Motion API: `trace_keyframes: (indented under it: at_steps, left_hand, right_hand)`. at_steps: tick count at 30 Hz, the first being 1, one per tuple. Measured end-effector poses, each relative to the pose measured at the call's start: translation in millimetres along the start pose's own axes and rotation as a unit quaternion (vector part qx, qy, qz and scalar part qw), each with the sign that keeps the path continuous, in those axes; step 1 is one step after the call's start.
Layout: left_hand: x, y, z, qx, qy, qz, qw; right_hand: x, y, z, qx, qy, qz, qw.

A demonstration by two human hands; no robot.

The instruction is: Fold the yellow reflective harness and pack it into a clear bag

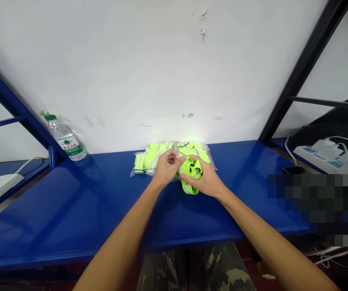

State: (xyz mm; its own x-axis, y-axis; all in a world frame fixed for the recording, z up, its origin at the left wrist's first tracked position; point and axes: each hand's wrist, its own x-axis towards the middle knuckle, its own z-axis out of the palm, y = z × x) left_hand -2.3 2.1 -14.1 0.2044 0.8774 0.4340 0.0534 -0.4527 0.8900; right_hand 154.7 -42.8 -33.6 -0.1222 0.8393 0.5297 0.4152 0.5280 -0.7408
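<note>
A loosely coiled neon-yellow reflective strap with grey stripes is in my right hand, whose fingers wrap round its far side with the thumb on the near side. One loop hangs below the coil. My left hand is closed in a pinch right beside the coil's left edge; what lies between its fingertips is too small to tell. Behind and under both hands, clear plastic bags with folded neon-yellow reflective material lie on the blue table against the wall. My hands partly hide them.
A water bottle with a green cap leans at the back left by a blue metal frame. Past the black post on the right are a white power strip, plugs, cables and a dark phone-like object.
</note>
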Motion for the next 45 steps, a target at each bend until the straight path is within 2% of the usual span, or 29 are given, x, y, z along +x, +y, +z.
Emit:
trace_keyframes:
  at_steps: [2,4,6,8,11,14,19,23,27,31,35,38,42,45]
  left_hand:
    - [-3,1,3.4,0.093,0.025,0.043,0.994]
    - [-6,2,6.3,0.193,0.058,0.075,0.977]
    - [-8,3,7.1,0.245,0.079,0.082,0.963]
    - [-7,1,5.5,0.231,0.084,0.050,0.968]
    - [-2,-2,2.6,0.139,0.074,-0.030,0.987]
    - [0,-2,4.8,0.049,0.073,-0.055,0.995]
    - [-4,5,14.6,0.028,0.085,-0.012,0.996]
    - [-8,8,16.7,0.108,0.083,0.052,0.989]
    - [-10,7,14.3,0.214,0.055,0.076,0.972]
    - [-11,5,10.5,0.300,0.044,0.101,0.948]
    - [-11,5,7.8,0.238,0.025,0.035,0.970]
    - [-10,5,9.2,0.181,0.037,0.012,0.983]
    - [-13,4,15.1,0.167,0.076,0.043,0.982]
    - [-16,3,19.3,0.206,0.088,0.099,0.969]
  right_hand:
    - [1,0,0,-0.005,0.005,0.013,1.000]
    - [1,1,-2,-0.014,0.003,0.029,0.999]
    - [2,4,-4,-0.019,0.001,0.038,0.999]
    - [2,6,-7,-0.020,-0.007,0.039,0.999]
    - [3,7,-10,-0.031,-0.030,0.043,0.998]
    - [3,7,-11,-0.055,-0.039,0.025,0.997]
    - [3,9,-10,-0.087,-0.035,-0.030,0.995]
    - [4,15,-9,-0.091,-0.071,-0.040,0.993]
    - [4,18,-9,-0.093,-0.092,-0.077,0.989]
    - [3,17,-7,-0.069,-0.075,-0.102,0.990]
    - [3,17,-7,-0.039,-0.063,-0.114,0.991]
    - [3,20,-5,-0.040,-0.060,-0.124,0.990]
    - [4,23,-4,-0.059,-0.042,-0.102,0.992]
    - [5,22,-5,-0.074,-0.040,-0.090,0.992]
